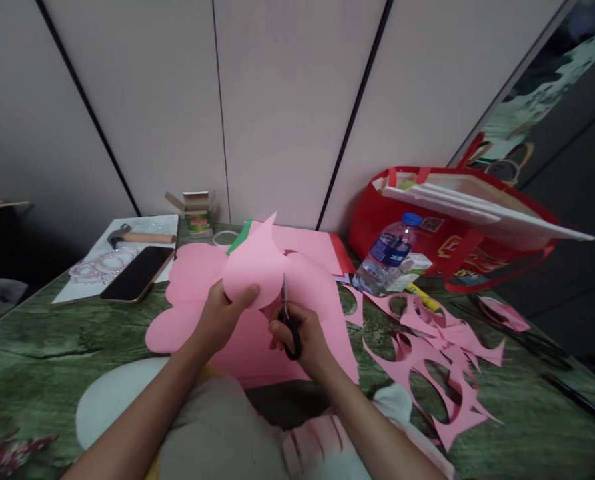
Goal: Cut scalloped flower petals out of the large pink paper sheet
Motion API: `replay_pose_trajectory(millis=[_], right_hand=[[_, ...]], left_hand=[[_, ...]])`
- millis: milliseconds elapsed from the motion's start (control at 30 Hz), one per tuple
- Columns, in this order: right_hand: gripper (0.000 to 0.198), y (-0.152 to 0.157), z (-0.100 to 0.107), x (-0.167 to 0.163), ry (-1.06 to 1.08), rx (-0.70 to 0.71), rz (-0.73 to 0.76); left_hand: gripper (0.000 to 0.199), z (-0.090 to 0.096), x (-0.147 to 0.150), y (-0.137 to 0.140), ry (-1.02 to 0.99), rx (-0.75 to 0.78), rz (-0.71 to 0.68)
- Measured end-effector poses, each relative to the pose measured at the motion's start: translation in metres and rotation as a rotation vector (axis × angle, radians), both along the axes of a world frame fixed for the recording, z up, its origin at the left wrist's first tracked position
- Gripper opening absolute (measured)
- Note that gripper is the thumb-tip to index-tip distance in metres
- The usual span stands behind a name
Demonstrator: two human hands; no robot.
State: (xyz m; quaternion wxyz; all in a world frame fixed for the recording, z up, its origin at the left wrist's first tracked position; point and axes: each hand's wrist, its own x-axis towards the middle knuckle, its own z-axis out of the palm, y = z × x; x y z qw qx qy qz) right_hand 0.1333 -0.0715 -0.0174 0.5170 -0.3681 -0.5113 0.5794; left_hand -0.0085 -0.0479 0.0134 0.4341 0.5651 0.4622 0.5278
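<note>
My left hand (221,315) grips a piece of pink paper (254,263), thumb on top, holding it up above the table. The paper has a rounded edge and a pointed tip at its top. In my right hand (305,333) is a pair of scissors (290,330) with dark handles, its blades upright against the right edge of that paper. Beneath both hands lie larger pink paper sheets (257,363), some with scalloped edges at the left. Cut pink paper scraps (417,357) with curved holes are heaped to the right.
A phone (138,273), beaded strands (97,267) and a hammer (145,237) lie at the left. Behind stands an opened small box (198,220). At the right are a water bottle (385,253), a red bag (427,237), a yellow tube (423,297) and a black pen-like stick (580,398).
</note>
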Motion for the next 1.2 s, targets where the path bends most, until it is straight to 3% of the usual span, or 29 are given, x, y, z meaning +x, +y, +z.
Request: replay_pose_trajectory(millis=[400, 1200], right_hand=[[0.022, 0.0022, 0.0018, 0.0004, -0.018, 0.082, -0.013], [0.023, 0.0045, -0.0024, 0.0018, -0.02, 0.039, -0.061]], left_hand=[[0.018, 0.0038, 0.0019, -0.0052, 0.095, -0.043, -0.197], [0.022, 0.007, 0.0016, -0.0037, 0.09, -0.042, -0.165]])
